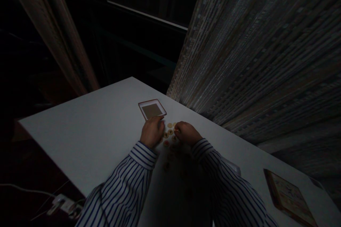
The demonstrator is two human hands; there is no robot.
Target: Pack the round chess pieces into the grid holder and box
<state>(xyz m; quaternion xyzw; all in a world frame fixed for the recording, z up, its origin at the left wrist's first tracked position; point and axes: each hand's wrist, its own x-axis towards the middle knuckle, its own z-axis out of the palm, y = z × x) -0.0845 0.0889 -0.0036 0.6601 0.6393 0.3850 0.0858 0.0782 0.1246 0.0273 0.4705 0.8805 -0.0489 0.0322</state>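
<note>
Several round wooden xiangqi pieces [170, 132] lie loosely between my hands, some marked in dark characters and one, a red-marked piece [166, 143], in red. My left hand [152, 132] is at their left, beside the near edge of a shallow open box [151, 110], its fingers loosely bent and apart with nothing visible in them. On the right, my right hand [188, 133] has its fingertips pinched together at the edge of the group, on what looks like a pale piece. More pieces nearer me lie in deep shadow and are hard to make out.
The white table [87, 124] runs to a corner at the back. A wooden-edged box or lid [291, 195] lies at the right, and a clear tray [231, 166] is partly behind my right sleeve. Curtains [239, 49] hang along the right. A power strip [65, 204] sits below the left edge.
</note>
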